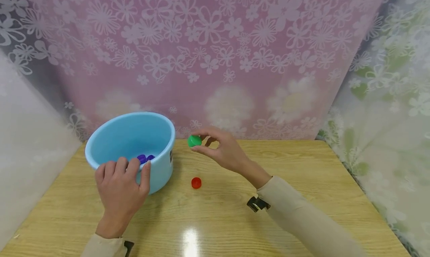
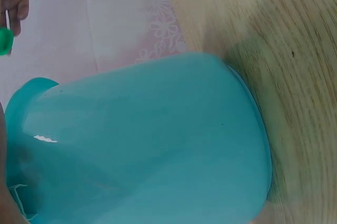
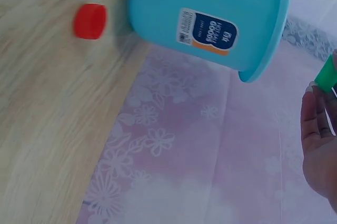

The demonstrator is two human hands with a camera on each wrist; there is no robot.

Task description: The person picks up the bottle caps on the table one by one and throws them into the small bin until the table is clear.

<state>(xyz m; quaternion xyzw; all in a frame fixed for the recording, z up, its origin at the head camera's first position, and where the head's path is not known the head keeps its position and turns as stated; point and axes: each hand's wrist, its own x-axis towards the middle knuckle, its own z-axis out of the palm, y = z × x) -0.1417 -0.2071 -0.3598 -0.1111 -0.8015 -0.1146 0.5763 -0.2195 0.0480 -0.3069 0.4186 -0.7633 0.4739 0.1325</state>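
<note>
A light blue plastic bucket (image 1: 164,171) stands at the left of the wooden table; my left hand (image 1: 121,191) grips its near rim, fingers over the edge and inside. Two purple caps (image 1: 141,159) show at the bottom of the bucket, partly hidden by that hand. Right of the bucket, my right hand (image 1: 224,151) pinches a green bottle cap (image 1: 194,141) between thumb and fingers, above the table and apart from the rim. Below it on the table lies a red bottle cap (image 1: 196,182), which also appears in the right wrist view (image 3: 90,21).
The wooden table (image 1: 285,156) reaches back to a pink flowered curtain (image 1: 218,81). Pale curtains hang at both sides, the right one (image 1: 396,111) with green leaves. A printed label (image 3: 210,31) is stuck to the bucket's side.
</note>
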